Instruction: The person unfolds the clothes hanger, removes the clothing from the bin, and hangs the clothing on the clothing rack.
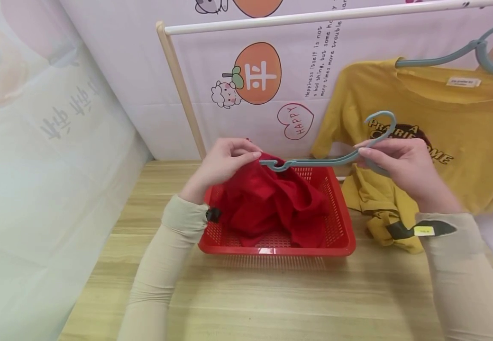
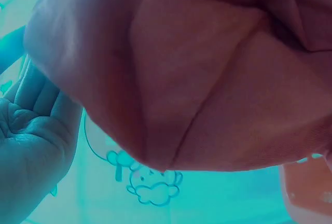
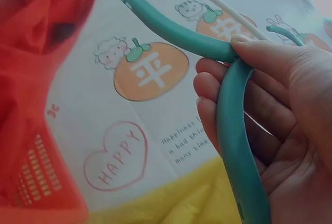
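Note:
My right hand (image 1: pixel 404 166) pinches a blue-green clothes hanger (image 1: pixel 323 162) near the base of its hook, between thumb and fingers. The hanger's far arm reaches left toward the red garment (image 1: pixel 263 203), its notched end close to my left fingertips. With thumb and fingers, my left hand (image 1: pixel 229 163) pinches the garment's raised upper edge. Folds of the red cloth hang down into a red plastic basket (image 1: pixel 349 237). In the left wrist view, the cloth (image 2: pixel 197 89) covers the fingertips. The right wrist view shows the hanger (image 3: pixel 236 115) across my fingers.
A yellow shirt (image 1: pixel 477 123) hangs on another hanger (image 1: pixel 438 60) from the white rail (image 1: pixel 297 19) at the back right. Beneath it, yellow cloth (image 1: pixel 378 203) lies crumpled on the wooden table (image 1: pixel 272 303), right of the basket. A wooden rack post (image 1: pixel 180 90) stands behind on the left.

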Tool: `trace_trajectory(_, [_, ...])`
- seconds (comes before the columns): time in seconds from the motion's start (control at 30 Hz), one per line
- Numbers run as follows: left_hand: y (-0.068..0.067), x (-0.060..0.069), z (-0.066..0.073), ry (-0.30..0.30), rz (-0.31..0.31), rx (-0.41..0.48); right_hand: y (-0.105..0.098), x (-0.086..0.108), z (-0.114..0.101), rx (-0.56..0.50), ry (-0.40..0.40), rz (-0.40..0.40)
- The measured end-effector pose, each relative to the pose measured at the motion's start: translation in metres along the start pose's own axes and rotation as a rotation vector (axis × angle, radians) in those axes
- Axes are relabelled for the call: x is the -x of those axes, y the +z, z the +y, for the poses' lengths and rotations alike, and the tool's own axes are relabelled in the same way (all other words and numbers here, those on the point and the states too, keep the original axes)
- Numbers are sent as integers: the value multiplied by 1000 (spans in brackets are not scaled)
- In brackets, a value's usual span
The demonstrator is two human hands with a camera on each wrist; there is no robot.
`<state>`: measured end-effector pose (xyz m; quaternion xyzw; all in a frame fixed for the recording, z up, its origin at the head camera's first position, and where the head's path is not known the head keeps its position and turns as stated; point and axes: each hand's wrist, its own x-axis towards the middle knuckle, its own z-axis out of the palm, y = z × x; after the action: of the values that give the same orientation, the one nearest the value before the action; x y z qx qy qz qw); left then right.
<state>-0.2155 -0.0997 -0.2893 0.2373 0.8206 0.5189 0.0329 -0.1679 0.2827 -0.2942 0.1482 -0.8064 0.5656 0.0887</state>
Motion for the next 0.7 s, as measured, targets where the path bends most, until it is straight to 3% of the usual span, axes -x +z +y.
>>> trace_trajectory(0.27, [13, -6, 12, 76, -40, -45, 23, -6, -6, 12, -64, 6])
trace_trajectory(0.6, [28, -16, 23, 125, -73, -80, 54, -10, -11, -23, -93, -22])
trace_trajectory(0.7, [33, -18, 25, 111, -78, -77, 63, -10, -12, -38, -87, -20])
